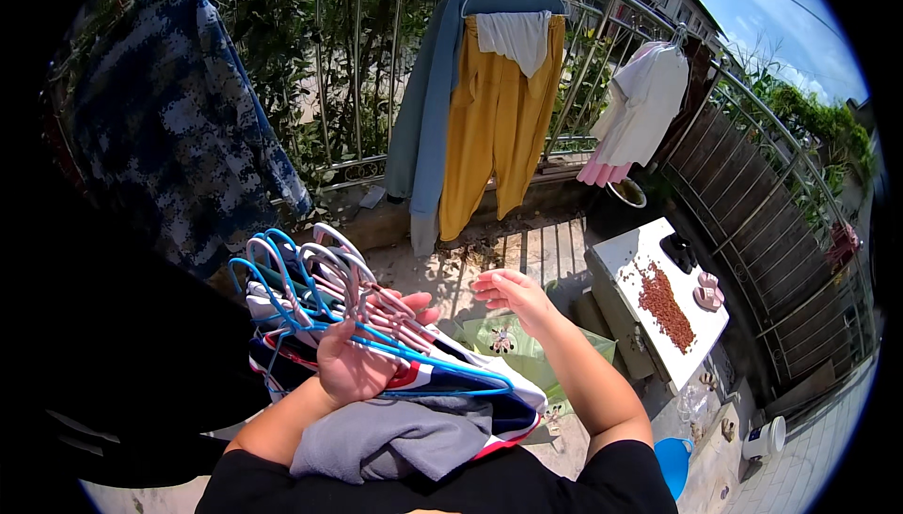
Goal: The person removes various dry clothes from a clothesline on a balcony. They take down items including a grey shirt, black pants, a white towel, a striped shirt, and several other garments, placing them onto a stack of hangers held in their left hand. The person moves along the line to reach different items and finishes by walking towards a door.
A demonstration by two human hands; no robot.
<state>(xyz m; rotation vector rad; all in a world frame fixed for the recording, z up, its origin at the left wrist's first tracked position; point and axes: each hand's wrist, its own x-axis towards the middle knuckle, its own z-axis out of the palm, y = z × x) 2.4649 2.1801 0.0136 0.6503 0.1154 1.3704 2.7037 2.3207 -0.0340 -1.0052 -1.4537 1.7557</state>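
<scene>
My left hand (353, 363) is closed around a bundle of clothes hangers (282, 279), blue, white and pinkish, in front of my chest. Clothes in navy, white and red (456, 379) hang bunched from them. Below, a grey cloth (395, 439) lies against my front, partly covering the left forearm. To the right of the bundle, my right hand (513, 296) is raised with its fingers stretched out and nothing in it. Beneath that hand is a pale green sheet-like thing (583, 352) with cartoon figures; the bundle hides part of it.
Along the metal railing hang a camouflage jacket (179, 110), yellow trousers (499, 128) with a blue-grey top (423, 110), and a white shirt (649, 105). At right, a white-topped table (635, 265) bears reddish-brown bits (666, 307) and pink shoes (708, 291). A white bucket (764, 439) stands near the wall.
</scene>
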